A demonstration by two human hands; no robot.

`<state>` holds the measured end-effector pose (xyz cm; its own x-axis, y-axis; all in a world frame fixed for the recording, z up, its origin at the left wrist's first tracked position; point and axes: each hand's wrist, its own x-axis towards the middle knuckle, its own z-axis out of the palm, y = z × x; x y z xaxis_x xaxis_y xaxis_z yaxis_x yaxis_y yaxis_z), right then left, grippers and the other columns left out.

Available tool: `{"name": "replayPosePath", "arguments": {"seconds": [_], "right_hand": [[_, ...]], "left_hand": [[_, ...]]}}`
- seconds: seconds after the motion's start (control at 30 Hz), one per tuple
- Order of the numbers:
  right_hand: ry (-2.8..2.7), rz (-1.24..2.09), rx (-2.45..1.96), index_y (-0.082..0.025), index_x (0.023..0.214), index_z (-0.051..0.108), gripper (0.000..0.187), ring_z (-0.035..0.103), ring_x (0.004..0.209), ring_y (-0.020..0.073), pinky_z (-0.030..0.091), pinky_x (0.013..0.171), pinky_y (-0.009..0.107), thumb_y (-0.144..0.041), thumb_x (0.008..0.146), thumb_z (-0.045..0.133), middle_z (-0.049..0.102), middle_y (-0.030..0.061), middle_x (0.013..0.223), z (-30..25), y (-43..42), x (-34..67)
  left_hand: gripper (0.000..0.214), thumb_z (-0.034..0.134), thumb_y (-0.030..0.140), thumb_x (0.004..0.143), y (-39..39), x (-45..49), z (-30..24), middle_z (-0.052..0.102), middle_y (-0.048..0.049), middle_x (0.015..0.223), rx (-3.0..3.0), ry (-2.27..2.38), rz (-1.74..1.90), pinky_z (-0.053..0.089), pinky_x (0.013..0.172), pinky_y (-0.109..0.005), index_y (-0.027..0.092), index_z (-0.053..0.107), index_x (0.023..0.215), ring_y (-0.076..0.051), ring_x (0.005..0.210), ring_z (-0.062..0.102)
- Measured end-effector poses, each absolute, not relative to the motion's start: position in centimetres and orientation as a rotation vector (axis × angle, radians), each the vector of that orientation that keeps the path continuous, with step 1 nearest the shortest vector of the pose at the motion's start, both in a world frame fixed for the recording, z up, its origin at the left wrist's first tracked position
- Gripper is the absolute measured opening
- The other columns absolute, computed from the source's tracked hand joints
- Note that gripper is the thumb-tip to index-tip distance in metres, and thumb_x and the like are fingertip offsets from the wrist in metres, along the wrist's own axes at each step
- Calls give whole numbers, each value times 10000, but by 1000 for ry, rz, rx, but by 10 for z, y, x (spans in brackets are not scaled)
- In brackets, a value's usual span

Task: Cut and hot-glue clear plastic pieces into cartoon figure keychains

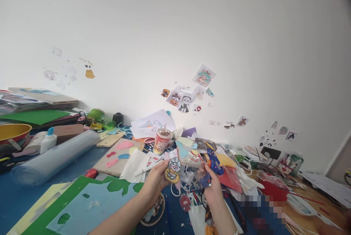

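My left hand (pixel 157 178) is closed on the edge of a small flat cartoon figure (pixel 173 169) with a spotted pale-blue top and a yellow base, its face turned toward me. To the right, my right hand (pixel 211 187) has its fingers bent in a pinch. A thin line and a small glint show at its fingertips, but I cannot make out what it holds. Just behind that hand lies a blue tool (pixel 215 160). Below and between my hands are a red round piece (pixel 185 202) and a round container (pixel 163 211) of small pieces, partly covered by my left forearm.
A drink cup with a straw (pixel 162 141) stands behind my left hand. Light-blue felt (pixel 82 209) lies over green sheets at front left. A clear plastic roll (pixel 57 156) and a glue bottle (pixel 48 141) are further left. Paper cut-outs (pixel 186 101) stick to the wall.
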<state>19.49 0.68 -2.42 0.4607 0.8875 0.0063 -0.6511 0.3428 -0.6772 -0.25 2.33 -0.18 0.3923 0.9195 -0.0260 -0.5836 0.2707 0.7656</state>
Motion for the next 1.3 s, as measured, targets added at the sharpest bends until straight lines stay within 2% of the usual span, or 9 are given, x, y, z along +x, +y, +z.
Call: {"name": "replayPosePath", "arguments": {"seconds": [0.3, 0.5, 0.63, 0.77, 0.9, 0.97, 1.1, 1.17, 1.3], "right_hand": [[-393, 1021, -649, -149, 776, 688, 238, 589, 547, 81, 536, 571, 188, -173, 554, 773, 715, 15, 792, -25, 6, 195], [-434, 967, -682, -160, 793, 694, 230, 592, 563, 103, 530, 558, 217, -210, 577, 758, 715, 32, 848, -24, 3, 193], [-461, 874, -705, -163, 784, 694, 242, 566, 550, 97, 502, 508, 196, -230, 565, 772, 705, 20, 786, -19, -1, 188], [-484, 785, -755, -156, 780, 694, 293, 555, 550, 92, 488, 517, 181, -278, 537, 802, 676, -7, 685, -14, -5, 180], [-558, 702, -796, -146, 781, 697, 310, 558, 566, 107, 484, 543, 216, -298, 533, 805, 689, 16, 743, -16, -6, 173], [-612, 651, -836, -146, 793, 700, 309, 581, 604, 137, 490, 582, 253, -317, 553, 792, 690, 26, 742, -20, -5, 172], [-630, 560, -910, -136, 856, 700, 360, 623, 850, 233, 489, 761, 327, -345, 573, 776, 698, 38, 771, -27, -2, 171], [-621, 510, -907, -133, 897, 689, 388, 609, 932, 247, 477, 814, 335, -348, 584, 769, 706, 44, 825, -28, -1, 172], [-652, 447, -946, -128, 937, 669, 409, 617, 912, 240, 500, 757, 304, -373, 618, 747, 707, 61, 883, -28, -2, 172]], "left_hand": [[391, 602, 235, 768, 22, -3, -2, 687, -133, 993, 738, 408, 1065, 510, 705, -306, 107, 556, 1135, -233, 888, 643], [439, 631, 235, 741, 24, -2, -6, 675, -140, 1031, 722, 384, 1063, 495, 791, -332, 115, 545, 1155, -257, 1004, 606], [482, 667, 235, 706, 23, 2, -9, 650, -137, 1085, 724, 416, 1052, 471, 847, -341, 135, 532, 1159, -260, 1039, 591], [539, 650, 222, 716, 21, 6, -11, 555, -159, 1240, 688, 495, 1009, 469, 847, -359, 156, 453, 1213, -276, 1091, 562], [585, 683, 193, 666, 19, 10, -13, 403, -165, 1385, 703, 548, 978, 481, 827, -378, 169, 444, 1200, -314, 1176, 488], [585, 707, 204, 636, 19, 11, -16, 382, -153, 1401, 725, 528, 974, 480, 831, -387, 179, 474, 1171, -324, 1184, 477], [549, 721, 239, 619, 21, 12, -21, 398, -146, 1389, 756, 477, 973, 474, 833, -391, 182, 507, 1121, -321, 1165, 492], [531, 715, 249, 625, 22, 12, -23, 392, -140, 1394, 761, 473, 977, 473, 829, -387, 185, 509, 1111, -317, 1161, 493], [573, 715, 256, 619, 20, 12, -22, 414, -131, 1378, 762, 502, 974, 460, 845, -388, 198, 496, 1145, -306, 1163, 492]]}}
